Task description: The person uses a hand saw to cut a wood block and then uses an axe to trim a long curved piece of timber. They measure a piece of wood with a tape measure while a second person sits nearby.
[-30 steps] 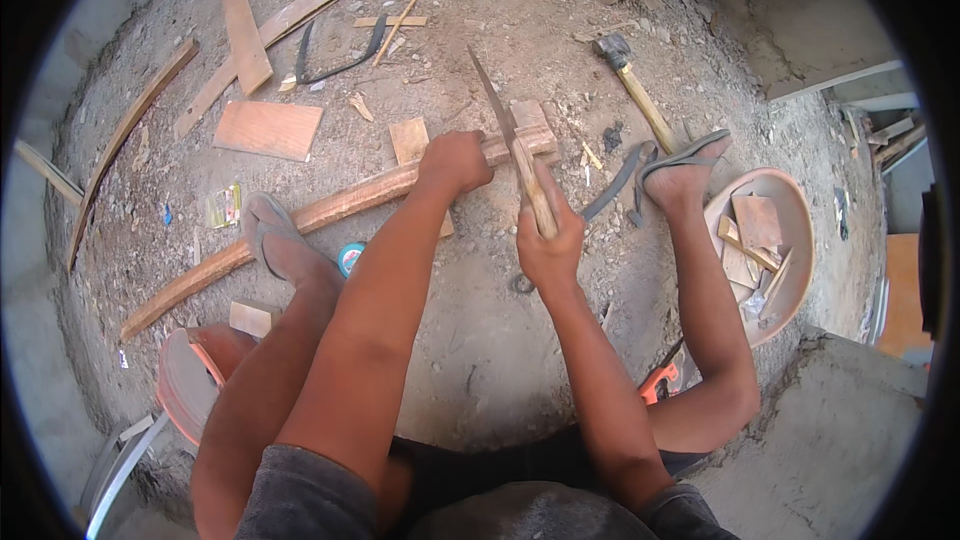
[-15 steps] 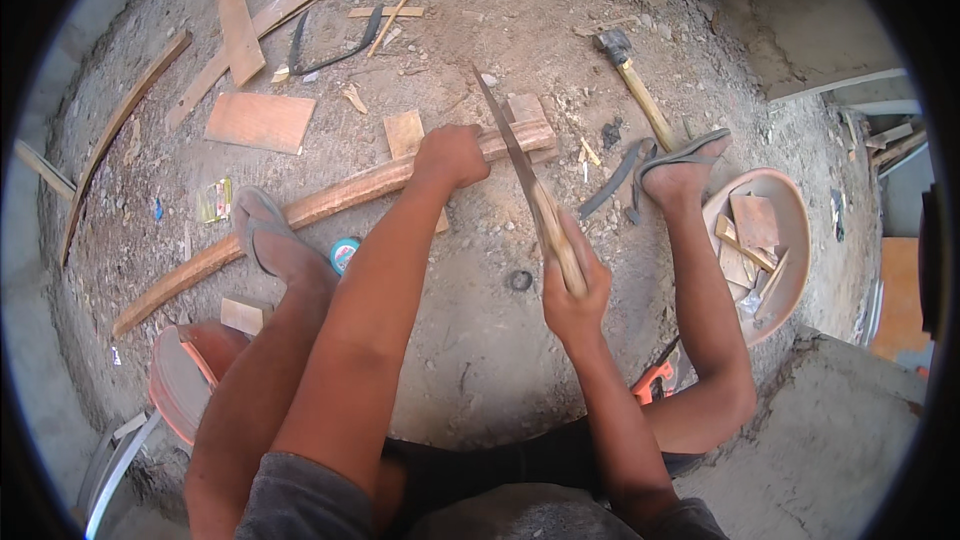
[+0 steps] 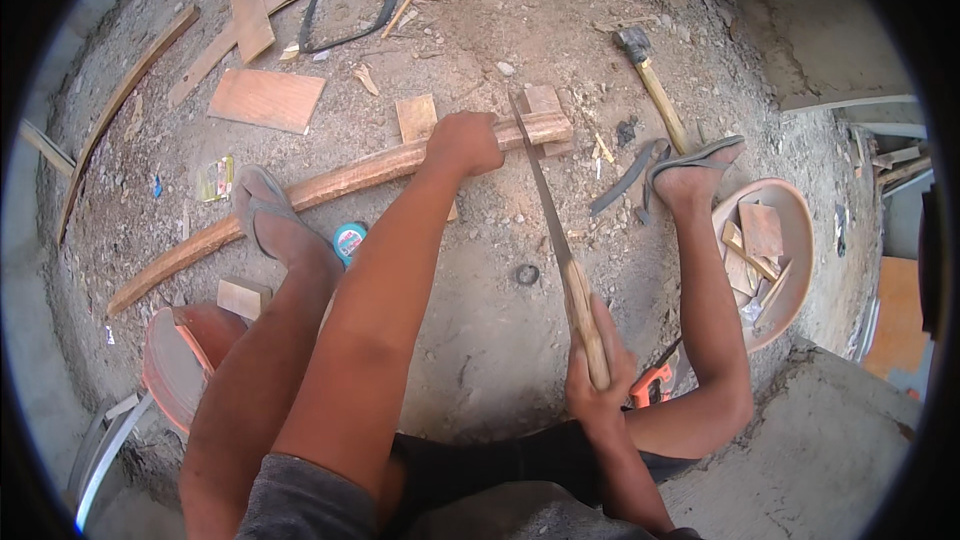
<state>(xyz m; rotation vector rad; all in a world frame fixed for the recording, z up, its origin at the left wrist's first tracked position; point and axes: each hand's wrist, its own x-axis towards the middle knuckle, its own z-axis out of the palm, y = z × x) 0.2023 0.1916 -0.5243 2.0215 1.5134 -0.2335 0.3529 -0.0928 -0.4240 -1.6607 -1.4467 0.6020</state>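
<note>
A long, slightly curved wooden beam (image 3: 340, 180) lies across the ground, and my left hand (image 3: 465, 147) is closed around it near its right end. In my right hand (image 3: 600, 370) is the light wooden handle of a handsaw (image 3: 548, 205). The thin blade points away from me, its tip part lying across the beam just right of my left hand. Any cut in the wood is too small to make out. Small wood pieces (image 3: 416, 117) lie under and behind the beam. My left sandalled foot (image 3: 268, 215) rests against the beam farther left.
A hammer (image 3: 655, 90) lies at the far right, beyond my right foot. A round basin (image 3: 800, 270) of wood scraps stands right of my leg, with an orange-handled tool (image 3: 650, 385) nearer. Flat boards (image 3: 265, 100) and a turquoise round container (image 3: 348, 240) lie on the left.
My right hand has drawn the saw back toward me and slightly right, so less blade reaches past the beam. My left hand keeps its grip. The whole view has shifted a little.
</note>
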